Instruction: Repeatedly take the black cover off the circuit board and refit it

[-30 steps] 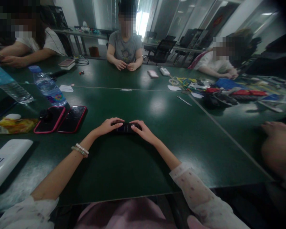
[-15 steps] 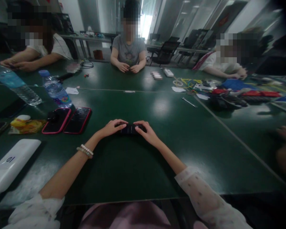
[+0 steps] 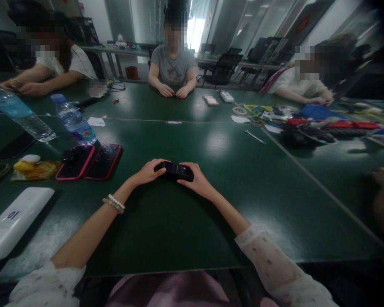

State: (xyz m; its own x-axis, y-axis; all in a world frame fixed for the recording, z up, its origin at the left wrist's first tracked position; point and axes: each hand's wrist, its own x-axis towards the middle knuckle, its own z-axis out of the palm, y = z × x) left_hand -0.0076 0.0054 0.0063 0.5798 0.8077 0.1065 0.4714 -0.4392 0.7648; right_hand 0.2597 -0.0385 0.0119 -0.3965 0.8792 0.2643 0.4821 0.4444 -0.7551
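Between both hands is a small dark rectangular device (image 3: 176, 169) with faint light marks on its upper face, just over the green table (image 3: 179, 221). My left hand (image 3: 149, 172) grips its left end, thumb on the near side. At the other end, my right hand (image 3: 196, 180) holds it with the thumb along the near edge and the fingers behind. Left of my hands lie two phones in red-pink cases, one (image 3: 104, 161) nearer to me and the other (image 3: 76, 162) with a small black object on it.
Two water bottles (image 3: 75, 119) lean in view at the left, near a yellow packet (image 3: 35, 169) and a white device (image 3: 21, 221). A wrench (image 3: 255, 137) and piled cables and tools (image 3: 323, 123) are at the right. Three people sit across the table; a blurred hand shows at the right edge.
The dark device has tilted, its right end now closer to me. My right thumb has moved from its upper face to the near edge.
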